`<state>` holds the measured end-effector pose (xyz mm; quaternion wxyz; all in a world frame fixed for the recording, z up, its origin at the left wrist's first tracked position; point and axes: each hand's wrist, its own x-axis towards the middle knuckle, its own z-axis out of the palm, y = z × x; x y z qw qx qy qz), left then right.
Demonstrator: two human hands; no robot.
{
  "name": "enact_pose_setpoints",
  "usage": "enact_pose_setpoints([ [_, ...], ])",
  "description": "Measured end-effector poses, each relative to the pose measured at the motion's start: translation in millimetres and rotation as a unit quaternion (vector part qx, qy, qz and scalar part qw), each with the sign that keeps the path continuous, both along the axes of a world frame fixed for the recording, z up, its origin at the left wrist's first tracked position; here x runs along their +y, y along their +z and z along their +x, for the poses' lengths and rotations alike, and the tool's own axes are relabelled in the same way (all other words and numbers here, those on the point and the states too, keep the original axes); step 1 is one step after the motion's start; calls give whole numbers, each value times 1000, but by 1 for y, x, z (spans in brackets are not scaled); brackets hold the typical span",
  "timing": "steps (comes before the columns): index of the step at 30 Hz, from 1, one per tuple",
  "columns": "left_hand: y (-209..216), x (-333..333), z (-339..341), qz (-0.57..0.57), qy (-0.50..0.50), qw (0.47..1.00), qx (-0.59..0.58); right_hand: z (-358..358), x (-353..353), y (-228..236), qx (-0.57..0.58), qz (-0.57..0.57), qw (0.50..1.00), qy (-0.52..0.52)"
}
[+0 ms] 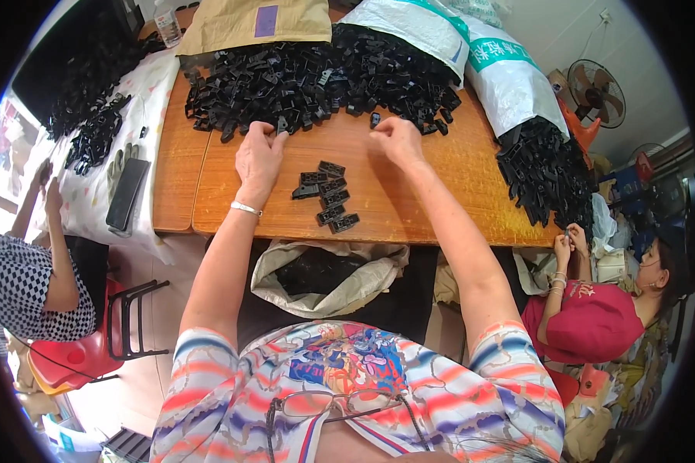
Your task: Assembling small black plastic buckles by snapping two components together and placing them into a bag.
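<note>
Where black parts [262, 85] heap, left hand [257, 160] close, right hand [401, 143] near.

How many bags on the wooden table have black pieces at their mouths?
3: a brown bag, far left; a white-teal bag beside it; a second white-teal bag, right. Others may be hidden behind.

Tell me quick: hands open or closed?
Left hand: curled at the black pile; holding can't be told.
Right hand: curled near a black piece; holding can't be told.
</note>
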<state>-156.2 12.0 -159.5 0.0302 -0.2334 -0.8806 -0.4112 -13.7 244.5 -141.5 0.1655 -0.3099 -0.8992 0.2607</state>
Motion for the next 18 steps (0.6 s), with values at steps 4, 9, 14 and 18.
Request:
enact_pose_setpoints([
  [4,-6,6,-9,-53,15,998,10,-16,16,-6,-3,81,996,-37],
  [9,0,15,-1,-84,8,996,28,-32,13,-16,-50,135,989,-32],
  [14,-7,-4,4,-72,-59,990,106,-27,-14,-14,-11,94,995,39],
  [18,-3,-9,17,-48,-150,977,140,-16,-37,-1,-46,-66,994,70],
])
